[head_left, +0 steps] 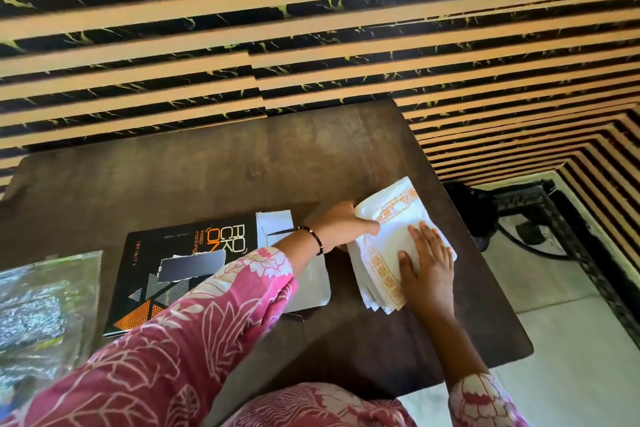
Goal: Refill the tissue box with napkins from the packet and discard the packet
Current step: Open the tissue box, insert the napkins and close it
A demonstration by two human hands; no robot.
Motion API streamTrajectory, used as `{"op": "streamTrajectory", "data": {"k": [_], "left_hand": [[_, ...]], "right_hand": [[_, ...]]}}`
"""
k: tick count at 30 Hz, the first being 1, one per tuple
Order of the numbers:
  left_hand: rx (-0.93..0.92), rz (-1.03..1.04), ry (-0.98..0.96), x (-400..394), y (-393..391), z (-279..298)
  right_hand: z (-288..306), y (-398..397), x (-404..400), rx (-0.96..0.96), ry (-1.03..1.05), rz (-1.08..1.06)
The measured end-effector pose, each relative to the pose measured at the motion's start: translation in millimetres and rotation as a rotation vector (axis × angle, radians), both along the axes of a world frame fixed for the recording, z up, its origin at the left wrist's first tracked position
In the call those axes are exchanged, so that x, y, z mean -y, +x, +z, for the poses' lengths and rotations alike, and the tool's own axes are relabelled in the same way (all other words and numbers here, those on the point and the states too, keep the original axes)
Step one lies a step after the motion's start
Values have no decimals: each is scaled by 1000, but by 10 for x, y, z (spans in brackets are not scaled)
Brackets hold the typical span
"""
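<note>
A stack of white napkins with orange patterned borders lies on the right part of the dark wooden table. My left hand grips the stack's left edge, thumb on top. My right hand lies flat on the napkins, fingers spread. A flat black tissue box with orange print sits left of the stack, with a torn slot in its top and a white end flap folded open. The clear plastic packet lies crumpled at the table's left edge.
A wall with tan and black marble stripes rises behind the table. To the right, below the table edge, stands a dark metal frame on a pale tiled floor.
</note>
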State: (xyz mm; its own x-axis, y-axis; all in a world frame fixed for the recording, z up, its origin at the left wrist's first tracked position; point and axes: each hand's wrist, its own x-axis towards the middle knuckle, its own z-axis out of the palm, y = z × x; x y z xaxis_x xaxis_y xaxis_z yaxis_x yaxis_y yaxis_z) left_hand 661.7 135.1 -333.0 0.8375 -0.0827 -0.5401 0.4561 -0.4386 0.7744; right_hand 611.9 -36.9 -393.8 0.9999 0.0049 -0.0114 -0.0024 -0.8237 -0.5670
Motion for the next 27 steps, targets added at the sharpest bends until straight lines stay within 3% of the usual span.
{"op": "streamTrajectory", "data": {"k": [5,8,10,13,15,21,27], "left_hand": [[-7,95,-207,21,-152,140],[29,142,-306,-9,-246,239],[68,175,-374,-51,-314,297],[111,237,-520,-137,-410,378],[149,268,-616,-198,-476,423],[166,364,-764,-484,-689,504],[157,461,-733,-757,-880,493]], "right_hand": [[183,-98,-99,-34,380,-381],[235,-167,-140,-103,541,-416],[337,-199,-146,-244,758,-453],[523,-188,-111,-616,1385,-297],[607,-148,-76,-738,1568,-139],[668,-9,-127,-751,1536,11],[804,28,-211,-508,1332,101]]}}
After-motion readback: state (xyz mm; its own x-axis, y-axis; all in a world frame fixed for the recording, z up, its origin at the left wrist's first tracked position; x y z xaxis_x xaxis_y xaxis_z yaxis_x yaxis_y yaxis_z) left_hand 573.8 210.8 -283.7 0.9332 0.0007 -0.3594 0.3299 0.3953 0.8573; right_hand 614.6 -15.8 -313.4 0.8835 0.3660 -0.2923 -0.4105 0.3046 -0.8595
